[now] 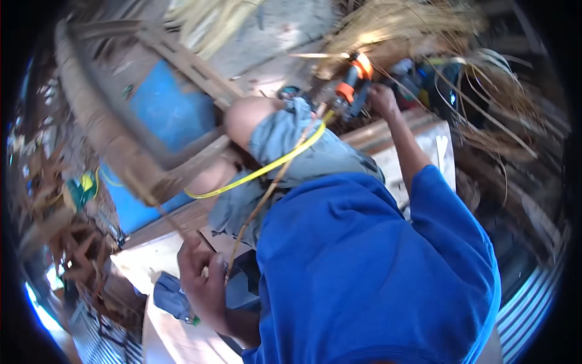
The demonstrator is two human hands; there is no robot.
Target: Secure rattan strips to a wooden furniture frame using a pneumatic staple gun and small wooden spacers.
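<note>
My right hand [383, 97] reaches forward at the upper right and grips an orange and black hand-held power tool [353, 82]. A yellow cord [267, 168] runs from the tool across my grey shorts [303, 151] and raised knee [248, 115]. My left hand [203, 276] sits low at the left, fingers curled around a thin brown cane strip [260, 203] that rises toward the knee. A curved brown cane frame [100, 121] arcs past the knee on the left, over a blue surface [170, 112].
Dry straw-like fibres [400, 24] are piled beyond the tool. Brown dried leaves [66, 242] lie at the left. A blue-grey cloth [170, 296] rests on a pale board [176, 340] by my left hand. Corrugated metal [527, 309] shows at the lower right.
</note>
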